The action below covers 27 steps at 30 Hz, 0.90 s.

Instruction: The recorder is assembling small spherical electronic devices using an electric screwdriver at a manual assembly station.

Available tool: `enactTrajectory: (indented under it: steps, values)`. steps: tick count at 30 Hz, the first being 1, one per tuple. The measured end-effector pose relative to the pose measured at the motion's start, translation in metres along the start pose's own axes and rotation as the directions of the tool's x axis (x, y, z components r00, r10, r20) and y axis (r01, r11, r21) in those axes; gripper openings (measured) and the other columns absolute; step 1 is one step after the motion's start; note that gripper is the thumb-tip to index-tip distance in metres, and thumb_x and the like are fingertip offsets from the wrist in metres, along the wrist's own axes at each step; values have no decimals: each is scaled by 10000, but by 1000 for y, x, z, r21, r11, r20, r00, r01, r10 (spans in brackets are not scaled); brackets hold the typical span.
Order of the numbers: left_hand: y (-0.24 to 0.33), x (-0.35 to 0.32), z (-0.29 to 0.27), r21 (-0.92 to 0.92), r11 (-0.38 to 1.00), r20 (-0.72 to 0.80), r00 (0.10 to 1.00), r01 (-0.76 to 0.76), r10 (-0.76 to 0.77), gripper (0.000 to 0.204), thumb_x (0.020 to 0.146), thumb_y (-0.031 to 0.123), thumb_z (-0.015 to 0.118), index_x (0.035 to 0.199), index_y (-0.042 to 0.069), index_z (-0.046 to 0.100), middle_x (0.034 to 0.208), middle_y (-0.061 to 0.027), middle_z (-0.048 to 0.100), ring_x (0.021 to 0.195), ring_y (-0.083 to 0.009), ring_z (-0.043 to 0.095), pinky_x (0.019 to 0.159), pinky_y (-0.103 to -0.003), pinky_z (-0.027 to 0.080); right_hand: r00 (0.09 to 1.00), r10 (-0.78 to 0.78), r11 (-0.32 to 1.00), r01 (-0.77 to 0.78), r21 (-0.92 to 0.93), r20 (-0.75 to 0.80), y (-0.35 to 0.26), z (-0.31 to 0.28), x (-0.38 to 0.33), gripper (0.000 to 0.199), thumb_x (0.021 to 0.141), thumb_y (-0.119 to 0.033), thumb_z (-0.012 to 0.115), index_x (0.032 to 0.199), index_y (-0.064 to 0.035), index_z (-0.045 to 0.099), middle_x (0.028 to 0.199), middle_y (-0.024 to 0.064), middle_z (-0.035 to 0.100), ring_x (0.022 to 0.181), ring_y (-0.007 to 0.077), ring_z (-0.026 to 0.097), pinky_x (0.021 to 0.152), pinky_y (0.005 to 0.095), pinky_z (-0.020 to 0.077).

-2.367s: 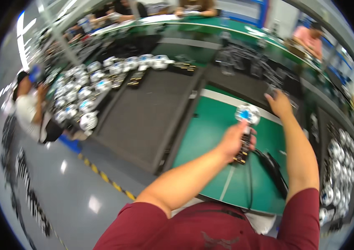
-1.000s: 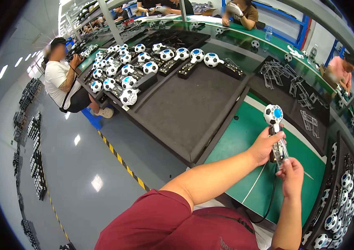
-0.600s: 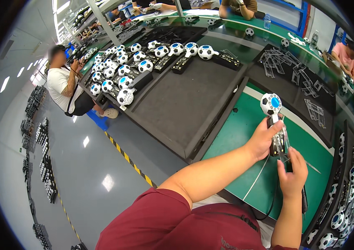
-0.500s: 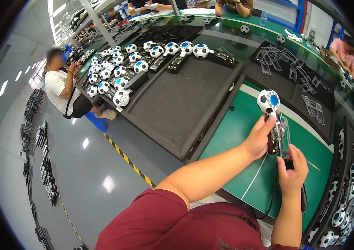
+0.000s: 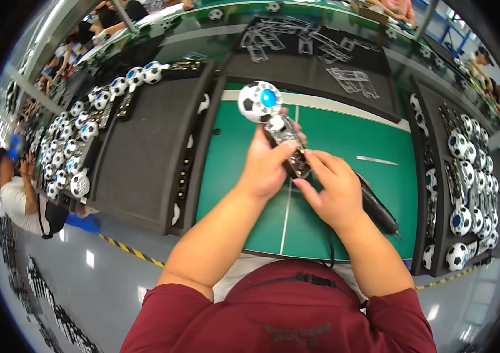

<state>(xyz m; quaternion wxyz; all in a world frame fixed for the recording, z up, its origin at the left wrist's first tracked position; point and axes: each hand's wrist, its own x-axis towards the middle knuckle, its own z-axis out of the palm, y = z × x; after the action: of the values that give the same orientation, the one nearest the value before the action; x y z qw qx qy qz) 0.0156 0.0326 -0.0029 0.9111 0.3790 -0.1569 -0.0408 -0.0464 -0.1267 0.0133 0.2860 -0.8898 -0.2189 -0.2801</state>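
Observation:
My left hand (image 5: 263, 166) is closed round the handle of a device with a black-and-white soccer-ball head (image 5: 255, 101) and a blue disc on the ball. Its dark handle has small yellowish parts along it. A clear plastic frame (image 5: 281, 127) lies against the handle, under my left thumb. At the handle's lower end, my right hand (image 5: 339, 191) grips with its fingertips on one side and its thumb near the other. My fingers hide part of the handle. Beside my right hand, a black pen-shaped power screwdriver (image 5: 379, 207) lies on the green mat (image 5: 250, 226).
A thin metal strip (image 5: 377, 160) lies on the mat's right. Clear frames (image 5: 353, 81) fill a dark tray beyond. Soccer-ball devices crowd the left tray (image 5: 144, 147) and the right rack (image 5: 460, 220). A person in white (image 5: 20, 200) sits far left; others work beyond the bench.
My view has swung to the right. The clear frame, held beside the handle before, now lies against it. My right hand has moved up to the handle's lower end.

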Motion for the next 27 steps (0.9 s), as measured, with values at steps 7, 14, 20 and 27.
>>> enactTrajectory:
  steps: [7,14,20,27]
  values:
    - [0,-1,1,-65,998,-35,999,8,-10,523,981,124,645,1455,82,427,1183,-133,592,1042,-233,616,936,-373,524,999,-48,999,48,-25,12,-4,-1,1,529,753,-117,813,1262,-52,688,1268,105,695,996,292,681,859,359,552]
    - [1,-3,5,-121,990,46,997,74,-69,424,987,127,593,1382,50,459,1131,-146,631,1032,-252,653,900,-375,557,935,304,777,-354,521,181,-7,-8,-4,431,843,-77,740,1252,12,637,1177,133,684,945,215,658,847,304,531]
    - [15,-5,8,67,990,74,989,125,-130,414,997,199,635,1347,29,494,1143,-169,674,1069,-274,677,937,-389,566,769,401,465,-639,612,499,-1,-15,1,311,916,-43,649,1214,43,617,1019,127,685,834,156,599,772,269,498]
    - [11,-6,7,69,992,80,991,103,-109,409,991,244,680,1299,18,536,1132,-185,692,1032,-272,698,913,-380,581,840,369,605,-542,583,397,-3,-11,-1,298,893,-70,666,1168,36,621,946,103,685,749,151,570,709,258,475]
